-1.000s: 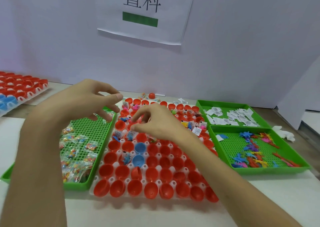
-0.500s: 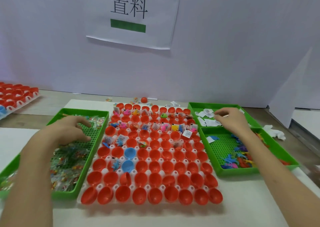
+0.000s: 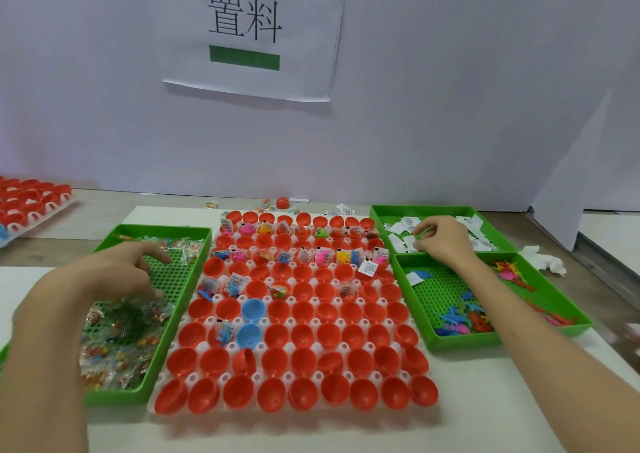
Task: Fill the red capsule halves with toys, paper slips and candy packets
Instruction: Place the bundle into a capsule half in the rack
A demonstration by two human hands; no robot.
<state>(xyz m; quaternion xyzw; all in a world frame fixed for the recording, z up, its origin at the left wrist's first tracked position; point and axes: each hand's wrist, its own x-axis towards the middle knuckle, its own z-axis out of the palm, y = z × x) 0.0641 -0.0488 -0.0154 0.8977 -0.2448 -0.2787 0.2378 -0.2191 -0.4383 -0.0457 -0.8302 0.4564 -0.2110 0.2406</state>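
Note:
A white tray [image 3: 221, 379] of red capsule halves [image 3: 304, 335] lies in the middle; the far rows hold toys and paper slips, the near rows look empty, and two halves are blue [image 3: 254, 309]. My left hand [image 3: 124, 272] hangs with loosely spread fingers over the candy packets [image 3: 114, 348] in the green tray [image 3: 166, 229] on the left. My right hand [image 3: 441, 241] reaches into the far right green tray [image 3: 415, 208], its fingertips pinching among the white paper slips [image 3: 398, 227]. Small plastic toys [image 3: 460, 317] lie in the near right green tray [image 3: 464, 341].
Another tray of red halves [image 3: 31, 199] sits at the far left. A loose red capsule [image 3: 282, 202] and stray candy packets [image 3: 266, 205] lie behind the main tray. A crumpled white tissue [image 3: 543, 262] is at the right. A white wall with a paper sign [image 3: 246, 33] closes the back.
Both hands left the middle of the capsule tray. The left went out to the candy tray, the right to the slip tray, where its fingers have curled onto the slips.

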